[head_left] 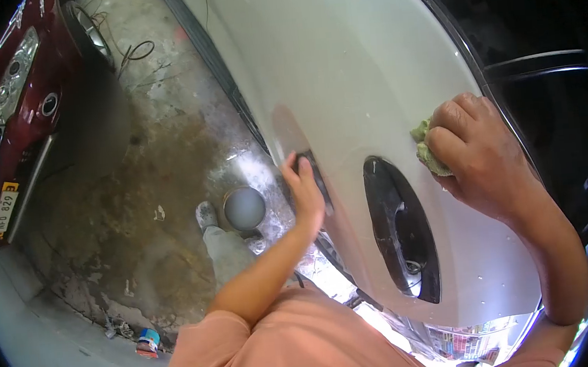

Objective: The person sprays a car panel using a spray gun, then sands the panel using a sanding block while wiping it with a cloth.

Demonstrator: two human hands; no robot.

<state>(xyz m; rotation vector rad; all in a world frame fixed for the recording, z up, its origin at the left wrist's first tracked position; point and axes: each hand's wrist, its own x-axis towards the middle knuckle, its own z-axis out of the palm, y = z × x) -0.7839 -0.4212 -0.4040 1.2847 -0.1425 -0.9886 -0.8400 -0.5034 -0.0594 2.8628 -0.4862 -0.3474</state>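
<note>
A pale car door [341,81] stands in front of me, its surface wet with a few drops. My right hand [476,150] is closed on a crumpled yellow-green sponge [431,154], held against the door's upper part. Lower on the panel, my left hand [305,193] is wrapped round a dark flat block [319,181] that lies against the door; part of the block is hidden by the fingers. Between both hands sits the black door handle recess [384,210].
A bucket of greyish water [245,209] stands on the wet concrete floor [151,224] by my foot [206,215]. At the left is a dark red car [28,102]. A cable [137,52] and a small blue can [149,339] lie on the floor.
</note>
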